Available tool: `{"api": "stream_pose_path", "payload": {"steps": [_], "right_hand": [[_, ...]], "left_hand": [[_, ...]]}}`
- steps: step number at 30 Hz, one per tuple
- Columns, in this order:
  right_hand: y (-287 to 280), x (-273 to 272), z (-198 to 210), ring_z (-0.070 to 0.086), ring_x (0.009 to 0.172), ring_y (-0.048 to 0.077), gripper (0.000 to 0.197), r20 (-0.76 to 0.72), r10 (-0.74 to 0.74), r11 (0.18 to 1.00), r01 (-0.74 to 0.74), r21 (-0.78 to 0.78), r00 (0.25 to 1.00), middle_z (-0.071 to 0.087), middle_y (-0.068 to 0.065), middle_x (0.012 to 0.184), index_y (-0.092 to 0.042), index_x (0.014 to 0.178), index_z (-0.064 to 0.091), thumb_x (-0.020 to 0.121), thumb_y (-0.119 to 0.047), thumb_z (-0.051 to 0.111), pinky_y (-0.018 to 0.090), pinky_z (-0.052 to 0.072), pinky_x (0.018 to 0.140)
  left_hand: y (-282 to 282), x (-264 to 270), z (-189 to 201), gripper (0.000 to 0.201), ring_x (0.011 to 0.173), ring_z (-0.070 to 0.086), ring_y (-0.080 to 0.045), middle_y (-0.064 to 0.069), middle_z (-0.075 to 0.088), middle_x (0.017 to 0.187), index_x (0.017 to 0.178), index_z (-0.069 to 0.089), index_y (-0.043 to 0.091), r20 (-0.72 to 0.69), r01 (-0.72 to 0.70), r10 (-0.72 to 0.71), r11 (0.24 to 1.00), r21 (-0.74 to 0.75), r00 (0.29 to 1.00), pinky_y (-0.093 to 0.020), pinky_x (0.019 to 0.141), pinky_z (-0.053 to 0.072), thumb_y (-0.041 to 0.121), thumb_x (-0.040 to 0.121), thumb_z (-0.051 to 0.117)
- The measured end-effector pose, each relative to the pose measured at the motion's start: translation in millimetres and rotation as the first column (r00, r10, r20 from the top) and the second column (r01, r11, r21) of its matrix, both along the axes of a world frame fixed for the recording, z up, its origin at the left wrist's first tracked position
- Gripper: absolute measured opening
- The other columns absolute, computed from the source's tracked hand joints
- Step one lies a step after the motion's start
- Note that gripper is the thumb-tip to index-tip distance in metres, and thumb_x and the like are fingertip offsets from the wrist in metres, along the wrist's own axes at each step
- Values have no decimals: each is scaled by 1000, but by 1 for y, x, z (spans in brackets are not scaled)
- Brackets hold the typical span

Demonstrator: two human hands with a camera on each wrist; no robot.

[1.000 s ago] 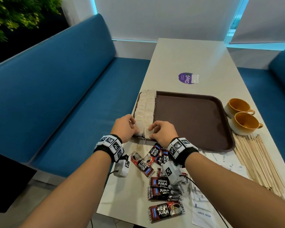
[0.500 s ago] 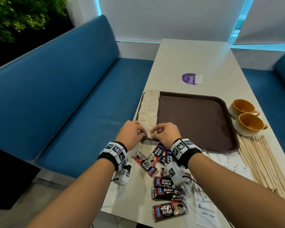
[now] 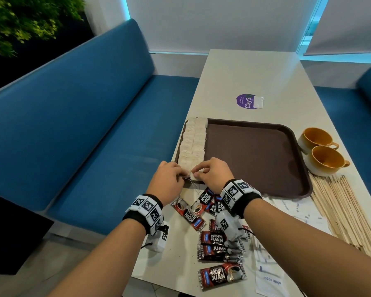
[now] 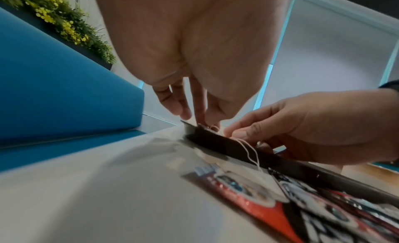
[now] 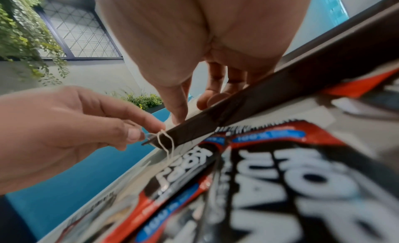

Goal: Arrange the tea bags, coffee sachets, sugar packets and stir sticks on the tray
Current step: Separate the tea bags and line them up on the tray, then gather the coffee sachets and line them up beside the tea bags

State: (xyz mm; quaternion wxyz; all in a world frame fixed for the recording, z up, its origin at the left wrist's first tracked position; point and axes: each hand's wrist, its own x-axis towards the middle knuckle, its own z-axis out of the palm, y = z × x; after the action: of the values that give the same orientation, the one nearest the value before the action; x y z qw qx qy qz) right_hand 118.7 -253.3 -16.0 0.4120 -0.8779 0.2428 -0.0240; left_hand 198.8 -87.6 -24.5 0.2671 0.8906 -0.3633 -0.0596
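Both hands have drawn back to the tray's (image 3: 266,159) near-left corner, left hand (image 3: 168,182) pinching a string (image 5: 166,144), right hand (image 3: 214,172) pinching a tea bag (image 3: 196,175).

Cups (image 3: 321,152): two stood right of the tray.
Sticker (image 3: 245,101): purple, lay on the table (image 3: 255,76).
Bench (image 3: 84,136): blue.

I'm seeing a matt brown plastic tray (image 3: 255,159), soft papery off-white tea bags (image 3: 193,144), glossy foil coffee sachets (image 3: 221,277), and bare pale wooden stir sticks (image 3: 347,213).
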Motion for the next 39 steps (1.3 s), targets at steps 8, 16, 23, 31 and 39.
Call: {"api": "stream_pose_path", "payload": {"steps": [8,16,23,31,39], "right_hand": [[-5,-2,3,62,82,7,5,-1,37,999,-37,-5,999,60,-10,91,-31,89,80,90,-28,76,21,49,73],[-9,-51,61,63,79,8,10,-24,185,982,-185,-27,983,69,-6,89,-32,102,74,94,-29,70,24,54,73],[9,-157,78,57,66,-2,3,-128,351,932,-360,-51,928,67,-10,76,-34,92,76,90,-33,75,14,42,62],[44,-217,16,54,88,1,18,-162,450,877,-469,-102,878,62,-13,101,-29,101,77,83,-31,77,27,47,85],[55,-220,10,51,114,21,36,-252,619,702,-668,-246,743,59,-7,120,-30,124,67,88,-29,68,38,47,94]], "left_hand": [[6,-7,5,37,112,35,-10,11,57,118,121,73,26,-57,12,-11,1000,22,998,-19,98,27,9,94,53],[26,-44,35,26,91,57,-3,15,66,95,90,72,33,-180,21,-45,991,-132,983,-14,80,42,9,90,63],[65,-121,43,16,77,59,-7,12,64,82,83,71,29,-296,199,-221,975,-102,929,-12,69,41,13,86,71],[76,-184,10,19,103,52,0,20,55,102,95,67,34,-238,159,-173,984,-77,956,-17,86,42,17,87,70],[45,-181,6,44,129,40,-11,10,58,136,135,61,26,-156,164,-164,986,-9,974,-25,114,32,5,98,55]]}}
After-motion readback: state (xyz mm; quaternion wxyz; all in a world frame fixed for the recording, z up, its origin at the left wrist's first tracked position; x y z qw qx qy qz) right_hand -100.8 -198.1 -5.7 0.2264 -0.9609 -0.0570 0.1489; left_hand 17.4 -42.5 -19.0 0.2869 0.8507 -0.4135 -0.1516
